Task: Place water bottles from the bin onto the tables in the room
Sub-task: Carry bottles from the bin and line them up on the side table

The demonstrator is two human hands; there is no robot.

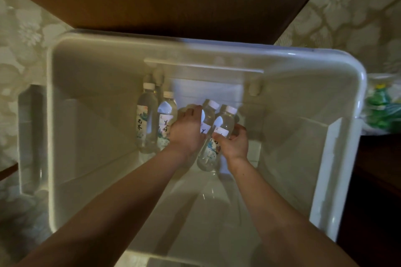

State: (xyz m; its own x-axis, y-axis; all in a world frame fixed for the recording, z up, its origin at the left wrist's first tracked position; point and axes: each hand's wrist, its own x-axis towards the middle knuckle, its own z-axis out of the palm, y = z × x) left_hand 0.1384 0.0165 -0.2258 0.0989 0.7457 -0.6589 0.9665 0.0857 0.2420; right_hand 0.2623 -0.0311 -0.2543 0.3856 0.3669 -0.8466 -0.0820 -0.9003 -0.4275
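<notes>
White plastic bin [91, 84]: pick step. R hand [236, 145] clamps bottle [226, 119] near bin centre; L hand [186, 134] alongside, hold indeterminate. Next: lift clear of bin rim, carry to surface.

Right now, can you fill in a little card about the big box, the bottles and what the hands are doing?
bin: white plastic bin, open top
bottles visible: four, clear with white caps, all inside the bin
untouched: far-left bottle and second bottle, side by side
right hand: grips the rightmost bottle
left hand: curled down beside the third bottle; what it holds is hidden
</notes>
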